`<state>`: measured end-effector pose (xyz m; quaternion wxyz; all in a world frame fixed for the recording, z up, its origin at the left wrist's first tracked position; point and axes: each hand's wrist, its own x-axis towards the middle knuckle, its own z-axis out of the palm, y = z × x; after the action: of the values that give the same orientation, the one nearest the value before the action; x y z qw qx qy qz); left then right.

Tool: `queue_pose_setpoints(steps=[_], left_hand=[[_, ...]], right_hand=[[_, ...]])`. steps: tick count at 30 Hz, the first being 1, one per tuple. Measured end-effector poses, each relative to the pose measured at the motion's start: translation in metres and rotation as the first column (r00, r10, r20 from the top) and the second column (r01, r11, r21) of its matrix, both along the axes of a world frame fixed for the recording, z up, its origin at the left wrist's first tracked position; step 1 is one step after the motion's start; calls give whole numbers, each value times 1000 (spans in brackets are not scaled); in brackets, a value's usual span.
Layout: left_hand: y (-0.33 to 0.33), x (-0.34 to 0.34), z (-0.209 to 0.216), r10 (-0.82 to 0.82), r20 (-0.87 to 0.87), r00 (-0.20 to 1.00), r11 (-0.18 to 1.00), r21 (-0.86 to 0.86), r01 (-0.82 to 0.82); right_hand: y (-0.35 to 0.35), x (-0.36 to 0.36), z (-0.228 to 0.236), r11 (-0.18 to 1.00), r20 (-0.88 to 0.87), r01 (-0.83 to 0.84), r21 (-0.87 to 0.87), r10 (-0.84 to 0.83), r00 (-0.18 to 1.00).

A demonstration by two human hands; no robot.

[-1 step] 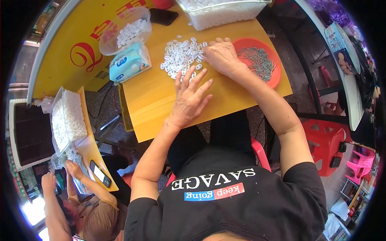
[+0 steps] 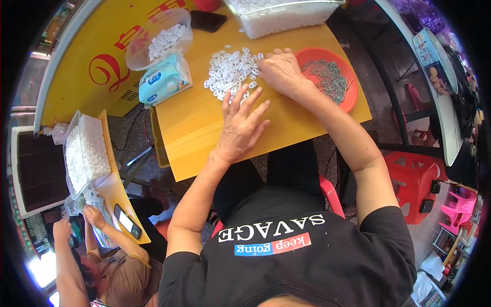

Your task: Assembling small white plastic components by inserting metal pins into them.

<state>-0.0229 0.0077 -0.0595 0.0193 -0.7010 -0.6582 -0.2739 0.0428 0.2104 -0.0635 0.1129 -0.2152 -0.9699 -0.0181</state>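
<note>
White oval plastic pieces with two holes (image 2: 228,69) lie in a loose pile on the yellow table (image 2: 194,138). At the pile's near edge my left hand (image 2: 241,124) rests palm down, its fingers spread and the tips touching or over the closest pieces. My right hand (image 2: 281,71) is at the pile's right side, with its fingers curled under against the tabletop; whatever they hold, if anything, is hidden beneath. Beside my right wrist sits an orange-red bowl (image 2: 313,55) of small grey-green metal pins or screws (image 2: 330,79).
A clear tub (image 2: 134,56) of white pieces and a blue tissue pack (image 2: 164,82) stand left of the pile. At the back are a black phone (image 2: 208,21) and a big clear bin (image 2: 284,24). Another person (image 2: 120,271) works at a side table, lower left.
</note>
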Motion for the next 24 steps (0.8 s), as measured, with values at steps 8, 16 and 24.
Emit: queue_pose_setpoints(steps=[8,16,24], left_hand=[[5,1,-4,126,202,971,972,168,-161],[12,7,-5,79,786,613,962,100,-252],[19,21,-2,-55,945,321,965,133,-227]], right_hand=[[-7,9,6,992,-268,-82,-100,53,962],[-60,48,21,238,-472,-409,-881,-371,800],[-73,64,27,-75,-425,-546,-834,-544,724]])
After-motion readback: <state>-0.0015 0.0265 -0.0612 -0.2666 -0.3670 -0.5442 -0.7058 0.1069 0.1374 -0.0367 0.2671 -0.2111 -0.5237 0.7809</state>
